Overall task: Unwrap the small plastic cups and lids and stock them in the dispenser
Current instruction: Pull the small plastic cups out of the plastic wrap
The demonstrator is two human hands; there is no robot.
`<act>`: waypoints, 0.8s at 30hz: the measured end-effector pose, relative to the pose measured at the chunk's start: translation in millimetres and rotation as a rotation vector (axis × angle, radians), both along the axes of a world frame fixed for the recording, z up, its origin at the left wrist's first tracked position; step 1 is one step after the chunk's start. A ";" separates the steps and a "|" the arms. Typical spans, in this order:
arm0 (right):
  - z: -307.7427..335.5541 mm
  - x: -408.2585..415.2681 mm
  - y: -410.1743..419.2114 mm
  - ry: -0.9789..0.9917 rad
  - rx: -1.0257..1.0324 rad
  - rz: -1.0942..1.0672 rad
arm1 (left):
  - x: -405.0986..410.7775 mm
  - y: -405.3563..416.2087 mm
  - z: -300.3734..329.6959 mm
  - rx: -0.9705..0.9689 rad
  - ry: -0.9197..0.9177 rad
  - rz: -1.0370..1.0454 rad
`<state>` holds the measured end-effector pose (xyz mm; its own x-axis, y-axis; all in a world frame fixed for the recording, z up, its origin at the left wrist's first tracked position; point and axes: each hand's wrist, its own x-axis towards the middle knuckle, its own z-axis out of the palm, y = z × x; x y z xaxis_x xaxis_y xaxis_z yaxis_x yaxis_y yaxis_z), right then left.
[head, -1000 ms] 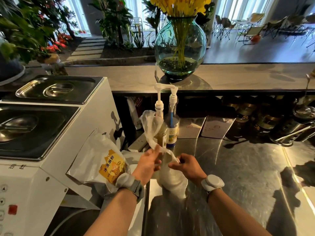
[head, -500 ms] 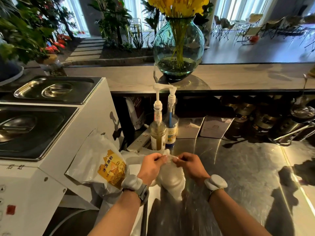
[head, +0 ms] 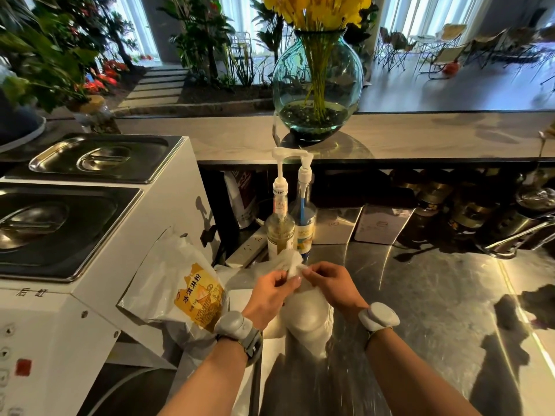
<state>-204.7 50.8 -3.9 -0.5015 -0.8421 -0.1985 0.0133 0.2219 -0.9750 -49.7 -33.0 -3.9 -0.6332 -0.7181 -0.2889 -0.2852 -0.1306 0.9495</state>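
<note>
On the steel tabletop, close to its left edge, stands the wrapped stack of cups, upright inside a cloudy plastic sleeve. Both hands meet at the bunched top of that plastic wrap, just in front of two pump bottles. The left hand has its grip closed in a pinch, thumb and fingers curled on the wrap from the left. The right hand pinches the same bunched plastic from the right, its fingers also curled, so the two sets of fingertips nearly touch. Each wrist wears a grey band.

Left of the stack, a white bag with a yellow label leans against a white machine that carries two steel lidded pans on top. The amber pump bottle and the blue-tubed pump bottle stand side by side, touching or nearly so. Behind them, on a raised counter, sits a round glass vase holding yellow flowers.
</note>
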 end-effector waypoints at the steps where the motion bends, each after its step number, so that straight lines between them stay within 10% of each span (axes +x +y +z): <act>1: 0.6 -0.7 0.0 0.014 -0.011 -0.026 | 0.4 -1.3 0.4 0.003 0.001 0.027; 9: 2.0 -4.6 1.6 -0.076 -0.116 -0.183 | 6.2 -4.5 -1.2 -0.036 -0.193 -0.111; 24: -1.4 -9.4 1.8 -0.061 -0.130 -0.138 | -2.0 -24.6 25.4 0.091 0.274 0.297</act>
